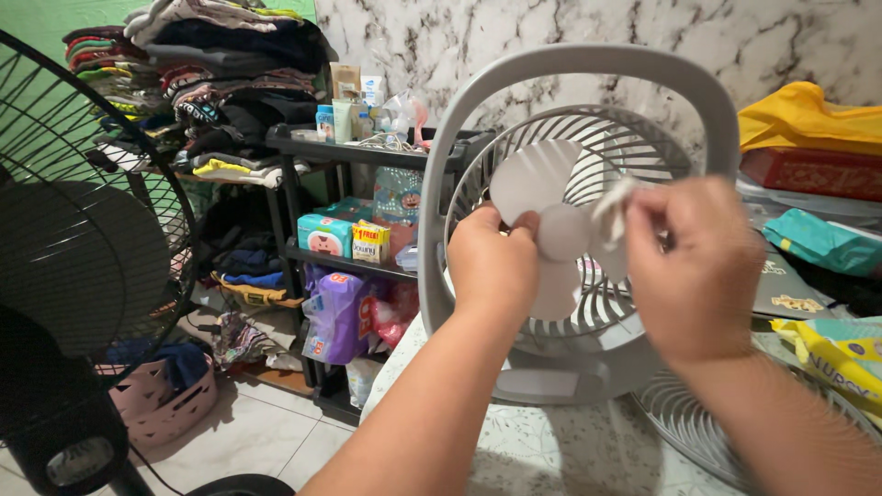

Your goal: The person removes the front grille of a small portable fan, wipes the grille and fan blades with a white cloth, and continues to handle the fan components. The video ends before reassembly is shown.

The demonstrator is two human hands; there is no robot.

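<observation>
Hands: two. Left hand [491, 262] pinching blade of one grey fan [579, 220], frame centre, on marble counter [542, 450]; right hand [689, 266] gripping one white cloth [611, 204] against hub. One detached grille [689, 422], lower right.

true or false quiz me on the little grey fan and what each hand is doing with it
1. The left hand holds a white blade of the grey fan. True.
2. The right hand is empty. False: it pinches a white cloth against the blades.
3. The fan's front grille is on. False: the blades are bare, and a grille lies on the marble table.
4. A black fan stands at the left. True.
</observation>
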